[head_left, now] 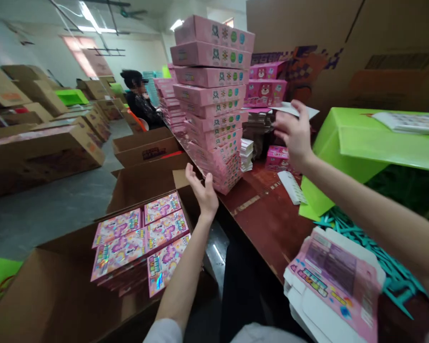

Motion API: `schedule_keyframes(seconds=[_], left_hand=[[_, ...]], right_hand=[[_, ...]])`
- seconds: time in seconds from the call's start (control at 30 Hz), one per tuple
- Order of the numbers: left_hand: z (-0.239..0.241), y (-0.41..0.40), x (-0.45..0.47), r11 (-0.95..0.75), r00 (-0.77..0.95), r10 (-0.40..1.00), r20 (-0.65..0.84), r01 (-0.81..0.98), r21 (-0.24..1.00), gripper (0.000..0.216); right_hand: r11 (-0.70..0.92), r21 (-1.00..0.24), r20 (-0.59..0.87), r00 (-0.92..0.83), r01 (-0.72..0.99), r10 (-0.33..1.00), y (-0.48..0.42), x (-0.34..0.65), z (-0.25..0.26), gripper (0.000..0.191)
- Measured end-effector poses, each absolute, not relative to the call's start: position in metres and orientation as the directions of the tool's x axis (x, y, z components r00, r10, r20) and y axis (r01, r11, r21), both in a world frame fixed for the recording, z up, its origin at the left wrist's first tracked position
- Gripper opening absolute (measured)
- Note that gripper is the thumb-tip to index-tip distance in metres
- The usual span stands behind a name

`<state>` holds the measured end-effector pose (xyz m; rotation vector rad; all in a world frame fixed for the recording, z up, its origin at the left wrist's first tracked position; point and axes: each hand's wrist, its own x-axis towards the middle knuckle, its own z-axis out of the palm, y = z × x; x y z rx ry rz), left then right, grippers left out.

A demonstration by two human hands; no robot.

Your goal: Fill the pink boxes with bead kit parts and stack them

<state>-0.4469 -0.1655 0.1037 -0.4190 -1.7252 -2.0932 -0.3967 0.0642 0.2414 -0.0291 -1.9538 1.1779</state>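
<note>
My left hand [204,194] is raised with thumb and fingers apart, holding nothing. It is beside the lower part of a tall, slightly uneven stack of pink boxes [214,97]. Below it, an open carton [62,281] contains several pink printed boxes [119,252] in layers. My right hand [295,136] is up over the table [260,228], fingers loosely spread and empty. Just behind its fingers is a white sheet [309,112]; whether they touch is unclear. Flattened pink-and-white box blanks [332,286] lie in a pile below my right forearm.
A green bin [389,147] stands on the right, with teal plastic pieces [396,281] spilling out. Pink bear-print boxes [264,93] sit before a large cardboard carton [389,52]. A white strip [292,187] lies on the table. Another person [141,102] sits farther back near more cartons.
</note>
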Motion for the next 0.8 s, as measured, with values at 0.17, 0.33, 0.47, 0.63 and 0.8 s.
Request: schedule_keyframes(seconds=[0.17, 0.33, 0.47, 0.63, 0.8], left_hand=[[0.047, -0.154, -0.381, -0.179, -0.942, 0.224, 0.251, 0.214, 0.96, 0.034], [-0.025, -0.113, -0.262, 0.006, -0.715, 0.682, -0.153, -0.204, 0.979, 0.035], [-0.036, -0.077, -0.245, 0.27, -0.287, 0.889, -0.357, -0.301, 0.915, 0.051], [-0.026, -0.048, -0.263, 0.361, -0.06, 0.927, -0.37, -0.117, 0.925, 0.058], [-0.044, -0.06, -0.245, 0.227, -0.295, 0.93, -0.219, -0.006, 0.974, 0.048]], right_hand=[[0.461, -0.887, 0.296, -0.765, 0.002, 0.573, 0.018, -0.194, 0.161, 0.037], [0.144, -0.793, 0.131, -0.065, 0.593, 0.989, 0.021, -0.04, 0.071, 0.05], [-0.15, -0.783, -0.102, 0.113, 0.604, 0.988, -0.004, -0.003, 0.019, 0.072], [-0.117, -0.878, -0.173, -0.08, 0.464, 0.982, -0.028, -0.027, 0.001, 0.073], [-0.195, -0.845, -0.241, -0.029, 0.499, 0.97, -0.028, -0.02, -0.011, 0.079]])
